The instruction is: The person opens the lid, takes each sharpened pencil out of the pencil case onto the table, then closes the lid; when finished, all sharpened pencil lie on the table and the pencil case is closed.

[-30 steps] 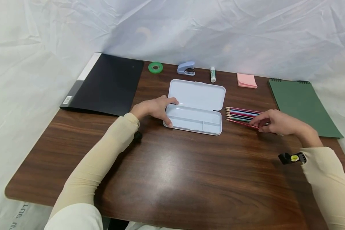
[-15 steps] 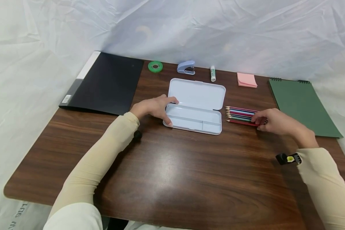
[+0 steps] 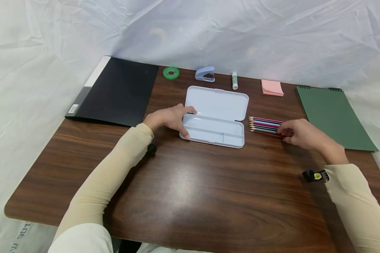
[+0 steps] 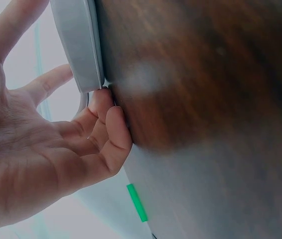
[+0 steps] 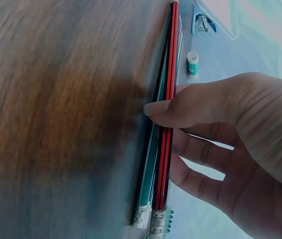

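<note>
A white pencil case lies opened flat on the table, its lid folded back and its divided tray holding nothing. My left hand grips the case's left end, thumb at the front edge and index finger near the hinge. In the left wrist view, other fingers curl against the table beside the case. To the right, my right hand pinches a red-and-black striped pencil between thumb and fingers. It lies along the front of a row of several pencils, tips pointing left; a green pencil is beside it.
A black folder lies at the left. Along the back are green tape, a blue stapler, a glue stick and pink sticky notes. A green spiral notebook lies behind the right hand.
My right hand has moved slightly left and away from me, bringing the slanted red-and-black pencil in line against the row. The left hand has stayed on the case.
</note>
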A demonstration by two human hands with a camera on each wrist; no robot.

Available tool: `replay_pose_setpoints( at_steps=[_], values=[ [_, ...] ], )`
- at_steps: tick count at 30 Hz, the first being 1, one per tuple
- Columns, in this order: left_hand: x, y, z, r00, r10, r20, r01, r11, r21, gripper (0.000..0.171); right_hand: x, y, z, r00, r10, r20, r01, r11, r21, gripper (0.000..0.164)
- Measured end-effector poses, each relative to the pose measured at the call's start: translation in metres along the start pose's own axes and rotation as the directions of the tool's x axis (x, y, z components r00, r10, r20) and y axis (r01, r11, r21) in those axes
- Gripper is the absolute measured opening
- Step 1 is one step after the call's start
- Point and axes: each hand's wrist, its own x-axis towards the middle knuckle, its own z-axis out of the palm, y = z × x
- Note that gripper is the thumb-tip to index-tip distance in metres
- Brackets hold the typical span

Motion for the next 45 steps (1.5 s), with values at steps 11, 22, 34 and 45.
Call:
replay_pose_setpoints(
  at_steps=[11,22,34,45],
  values=[
    [-0.003,0.002,-0.001,1.0,0.016,-0.002,-0.016,1.0,0.001,0.095,0.0,-0.002,0.002,0.999,0.026,-0.035,-0.026,1.0,-0.013,0.02],
    [-0.004,0.002,-0.001,1.0,0.016,-0.007,-0.016,1.0,0.006,0.095,0.0,-0.004,0.003,0.996,0.042,-0.079,-0.047,0.997,-0.053,0.021],
    [-0.003,0.001,0.001,1.0,0.007,0.002,-0.007,1.0,0.007,0.095,0.005,-0.017,0.002,0.968,0.035,-0.249,-0.01,0.995,0.101,0.036],
    [-0.001,-0.001,0.001,1.0,0.012,0.001,-0.012,1.0,0.008,0.094,0.069,-0.066,-0.001,0.961,0.055,-0.269,0.057,0.918,0.392,0.081]
  ],
)
